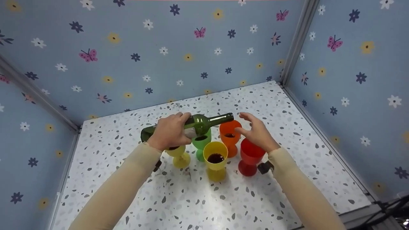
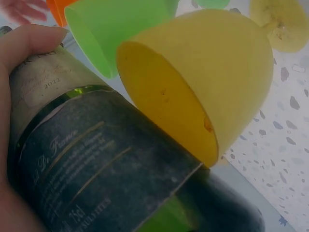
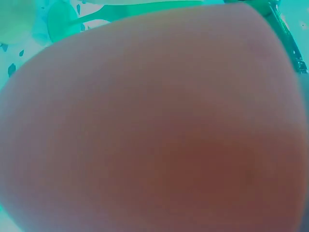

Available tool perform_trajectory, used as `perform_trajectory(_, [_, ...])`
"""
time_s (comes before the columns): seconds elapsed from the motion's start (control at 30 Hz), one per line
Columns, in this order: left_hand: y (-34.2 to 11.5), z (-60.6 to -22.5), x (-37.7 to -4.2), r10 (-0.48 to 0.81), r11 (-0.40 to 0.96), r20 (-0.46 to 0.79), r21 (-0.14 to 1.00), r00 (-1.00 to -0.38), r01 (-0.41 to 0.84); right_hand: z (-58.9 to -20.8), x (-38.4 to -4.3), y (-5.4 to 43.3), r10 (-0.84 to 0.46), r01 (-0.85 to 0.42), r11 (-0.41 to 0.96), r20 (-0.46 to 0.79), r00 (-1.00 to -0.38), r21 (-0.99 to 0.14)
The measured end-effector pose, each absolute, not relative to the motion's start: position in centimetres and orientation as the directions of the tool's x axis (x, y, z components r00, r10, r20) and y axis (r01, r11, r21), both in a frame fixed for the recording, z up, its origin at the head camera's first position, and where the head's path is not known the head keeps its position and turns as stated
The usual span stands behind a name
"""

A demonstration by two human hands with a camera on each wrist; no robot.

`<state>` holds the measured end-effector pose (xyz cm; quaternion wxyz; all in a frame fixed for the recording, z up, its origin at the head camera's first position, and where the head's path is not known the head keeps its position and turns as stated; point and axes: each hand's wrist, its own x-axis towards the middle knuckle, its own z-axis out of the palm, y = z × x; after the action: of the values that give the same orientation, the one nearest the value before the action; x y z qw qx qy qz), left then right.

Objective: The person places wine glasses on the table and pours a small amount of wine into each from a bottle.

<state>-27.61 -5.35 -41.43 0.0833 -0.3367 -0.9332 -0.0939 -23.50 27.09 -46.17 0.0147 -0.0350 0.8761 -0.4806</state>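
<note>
My left hand (image 1: 171, 129) grips a green glass wine bottle (image 1: 202, 124) round its labelled body. The bottle lies almost level, its neck pointing right and its mouth over the rim of an orange goblet (image 1: 230, 143) with dark liquid inside. Fingers spread and holding nothing, my right hand (image 1: 257, 133) is beside the bottle's mouth, above a red goblet (image 1: 250, 156). Under the bottle are a green goblet (image 1: 199, 147) and a pale yellow goblet (image 1: 179, 157), both partly hidden and showing dark liquid. In the left wrist view the bottle's dark label (image 2: 96, 145) passes close to the yellow goblet's rim.
Nearest me among the goblets is another yellow goblet (image 1: 215, 167), also with dark liquid. They stand on a white speckled table (image 1: 198, 204). Blue flowered panels (image 1: 179, 67) enclose the back and sides. Cables (image 1: 388, 207) hang at the lower right corner.
</note>
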Motion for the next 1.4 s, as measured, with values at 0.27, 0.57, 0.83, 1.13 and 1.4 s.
perform_trajectory(0.27, [-4.4, -41.4, -26.1, 0.623, 0.739, 0.222, 0.15, -0.75, 0.657, -47.7, -18.9, 30.0, -0.089, -0.054, 0.48, 0.012, -0.996, -0.875])
perform_trajectory(0.57, [-3.8, -41.9, -25.1, 0.653, 0.71, 0.243, 0.134, -0.718, 0.691, -50.1, -16.3, 30.7, -0.094, 0.018, 0.43, -0.064, -0.994, -0.903])
perform_trajectory(0.83, [-4.1, -41.7, -24.5, 0.661, 0.699, 0.264, 0.125, -0.703, 0.704, -50.6, -16.5, 30.7, -0.09, 0.013, 0.419, -0.056, -0.994, -0.908])
perform_trajectory(1.13, [-4.4, -41.5, -23.6, 0.644, 0.703, 0.297, 0.135, -0.705, 0.698, -50.9, -17.3, 30.8, -0.124, -0.016, 0.409, -0.039, -0.991, -0.912])
perform_trajectory(1.4, [-4.7, -41.6, -22.7, 0.602, 0.73, 0.319, 0.152, -0.732, 0.666, -50.9, -17.6, 30.7, -0.174, -0.028, 0.402, -0.047, -0.984, -0.915])
